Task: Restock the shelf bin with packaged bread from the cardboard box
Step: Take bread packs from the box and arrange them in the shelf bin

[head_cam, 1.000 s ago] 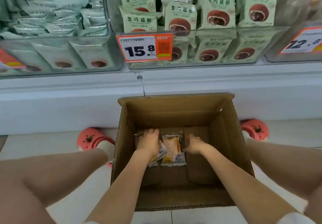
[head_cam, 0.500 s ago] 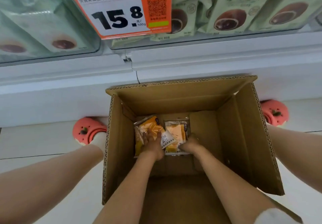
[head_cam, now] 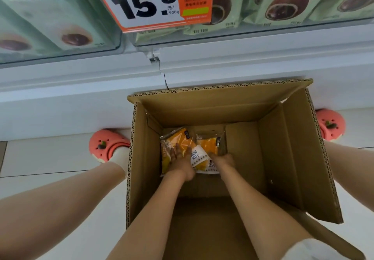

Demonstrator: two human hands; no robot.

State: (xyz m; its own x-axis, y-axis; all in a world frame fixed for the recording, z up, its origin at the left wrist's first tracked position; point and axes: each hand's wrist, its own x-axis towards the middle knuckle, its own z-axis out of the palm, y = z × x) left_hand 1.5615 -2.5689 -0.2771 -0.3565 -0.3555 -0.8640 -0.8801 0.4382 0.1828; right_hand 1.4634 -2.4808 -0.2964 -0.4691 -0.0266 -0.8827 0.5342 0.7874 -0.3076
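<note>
Left fingers [head_cam: 178,152] now flatter on bread packets [head_cam: 178,140]

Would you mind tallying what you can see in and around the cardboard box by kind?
Orange bread packets in the box: at least 2 (more may be hidden under the hands)
Cardboard box: 1
Hands in the box: 2, left and right
Pink clogs: 2
Total: 7
</note>
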